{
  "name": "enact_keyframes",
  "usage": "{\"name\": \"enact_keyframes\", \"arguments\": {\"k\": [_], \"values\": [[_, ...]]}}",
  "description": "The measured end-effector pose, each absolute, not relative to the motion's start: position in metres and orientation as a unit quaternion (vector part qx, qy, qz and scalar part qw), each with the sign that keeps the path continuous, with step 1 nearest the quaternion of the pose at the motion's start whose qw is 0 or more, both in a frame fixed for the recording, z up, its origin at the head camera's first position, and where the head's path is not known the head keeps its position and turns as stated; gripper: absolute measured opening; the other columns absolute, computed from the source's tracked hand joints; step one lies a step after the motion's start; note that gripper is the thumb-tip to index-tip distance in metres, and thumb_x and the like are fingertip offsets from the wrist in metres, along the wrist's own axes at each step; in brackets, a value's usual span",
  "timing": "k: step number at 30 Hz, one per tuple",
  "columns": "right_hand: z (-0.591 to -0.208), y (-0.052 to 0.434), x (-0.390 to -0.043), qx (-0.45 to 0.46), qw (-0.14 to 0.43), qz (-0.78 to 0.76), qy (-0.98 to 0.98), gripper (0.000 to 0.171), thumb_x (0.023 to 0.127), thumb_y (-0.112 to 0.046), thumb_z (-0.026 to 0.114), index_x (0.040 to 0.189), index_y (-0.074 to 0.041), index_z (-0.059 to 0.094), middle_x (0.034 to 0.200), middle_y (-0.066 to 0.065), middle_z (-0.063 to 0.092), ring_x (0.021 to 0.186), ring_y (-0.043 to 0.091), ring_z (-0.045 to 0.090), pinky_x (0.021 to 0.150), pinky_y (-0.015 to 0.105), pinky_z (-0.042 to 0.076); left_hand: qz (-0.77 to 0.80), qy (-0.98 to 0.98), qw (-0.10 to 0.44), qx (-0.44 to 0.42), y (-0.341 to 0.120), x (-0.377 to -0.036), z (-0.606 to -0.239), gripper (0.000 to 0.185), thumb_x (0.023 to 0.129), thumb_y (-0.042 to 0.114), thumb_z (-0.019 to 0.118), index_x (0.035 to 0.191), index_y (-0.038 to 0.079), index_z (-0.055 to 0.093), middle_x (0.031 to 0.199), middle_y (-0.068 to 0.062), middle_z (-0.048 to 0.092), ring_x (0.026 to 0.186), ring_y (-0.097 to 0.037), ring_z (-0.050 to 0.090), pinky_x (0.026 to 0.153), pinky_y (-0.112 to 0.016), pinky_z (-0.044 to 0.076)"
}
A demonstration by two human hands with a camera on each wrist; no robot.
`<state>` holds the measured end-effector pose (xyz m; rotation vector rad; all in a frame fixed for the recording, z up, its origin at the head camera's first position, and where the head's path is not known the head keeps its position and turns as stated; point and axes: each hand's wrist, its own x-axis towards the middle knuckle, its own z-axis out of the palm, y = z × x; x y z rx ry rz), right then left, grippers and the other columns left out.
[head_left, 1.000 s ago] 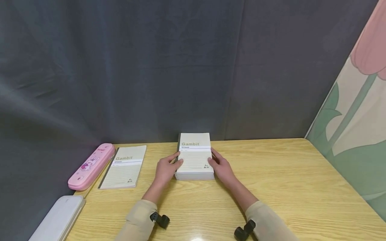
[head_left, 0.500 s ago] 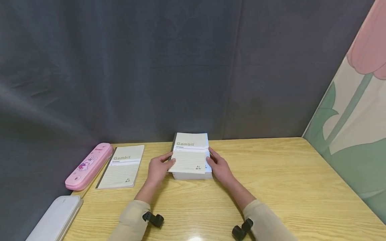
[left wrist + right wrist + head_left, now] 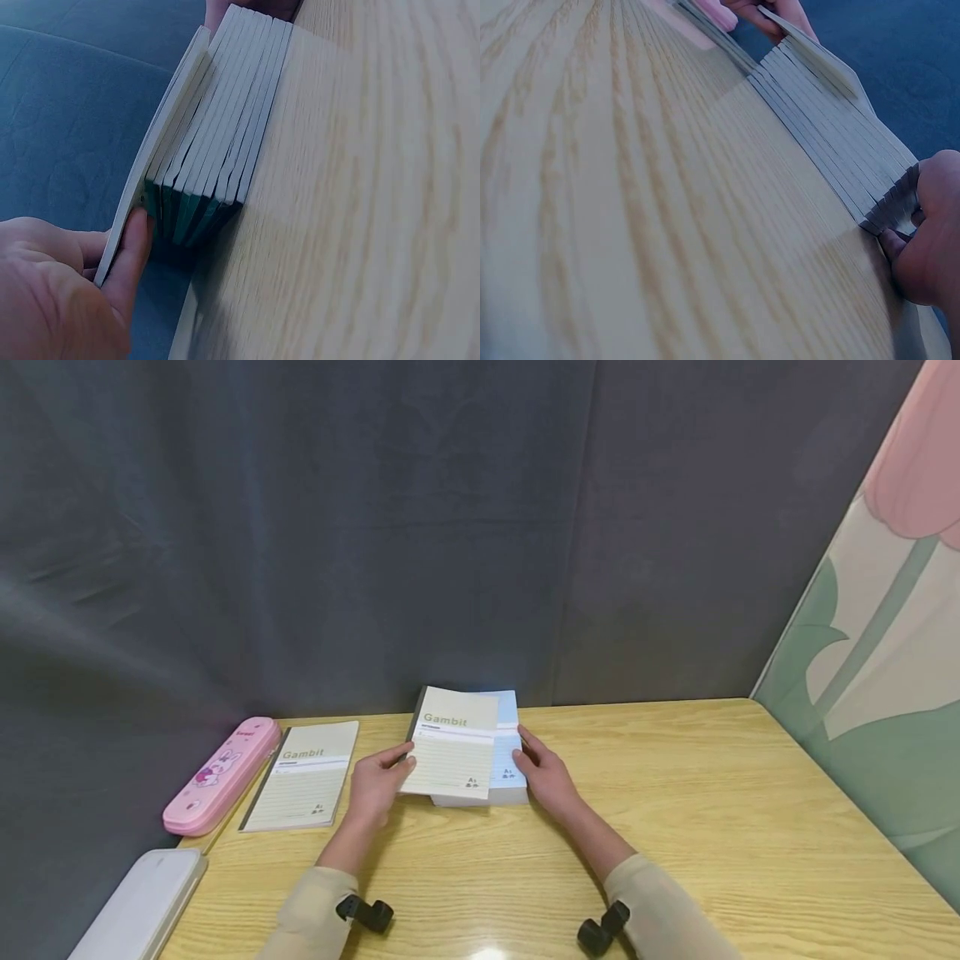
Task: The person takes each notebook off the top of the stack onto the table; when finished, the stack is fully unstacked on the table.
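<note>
My left hand [image 3: 373, 783] pinches a cream Gambit notebook [image 3: 453, 752] by its dark-spined left edge, thumb on one face and fingers on the other. That notebook is tilted and overlaps a stack of notebooks [image 3: 225, 112]. On top of the stack a light blue notebook [image 3: 507, 752] shows along the right side, the rest of it covered. With thumb and fingers, my right hand [image 3: 553, 781] grips the stack's right side. In the left wrist view a gap shows between the held notebook and the stack at the left hand's end.
Left of the stack lies another cream notebook [image 3: 303, 777] on the wooden table [image 3: 480, 877]. Beside it are a pink pencil case [image 3: 223, 777] with a rabbit picture and a white flat case [image 3: 138, 906]. A dark curtain [image 3: 375, 527] hangs behind the table.
My left hand has slid the top cream notebook leftward and raised it off the stack, uncovering the blue notebook under it. The right hand has stayed at the stack's right side.
</note>
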<state>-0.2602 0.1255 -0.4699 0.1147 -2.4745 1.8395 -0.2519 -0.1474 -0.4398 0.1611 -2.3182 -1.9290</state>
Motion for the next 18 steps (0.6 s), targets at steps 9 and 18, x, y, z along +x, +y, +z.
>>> {"name": "enact_keyframes", "arguments": {"k": [9, 18], "values": [[-0.470, 0.127, -0.260, 0.041, 0.018, 0.607, -0.794, 0.055, 0.107, -0.024, 0.053, 0.159, -0.014, 0.035, 0.156, 0.019, 0.042, 0.143, 0.033, 0.039, 0.119, 0.048, 0.031, -0.637, -0.767, 0.042, 0.064, -0.163, -0.249, -0.438, 0.035, 0.098, 0.011, 0.067, 0.132, 0.005, 0.067, 0.143, -0.015, 0.057, 0.137, -0.032, 0.047, 0.106, -0.037, 0.048], [-0.468, 0.127, -0.258, 0.042, 0.018, 0.601, -0.798, 0.055, 0.108, -0.024, 0.051, 0.159, -0.013, 0.034, 0.158, 0.017, 0.039, 0.145, 0.033, 0.036, 0.120, 0.048, 0.029, -0.651, -0.752, 0.047, 0.087, -0.180, -0.250, -0.444, 0.037, 0.098, 0.011, 0.067, 0.134, 0.004, 0.065, 0.145, -0.017, 0.054, 0.139, -0.032, 0.045, 0.110, -0.037, 0.044]]}}
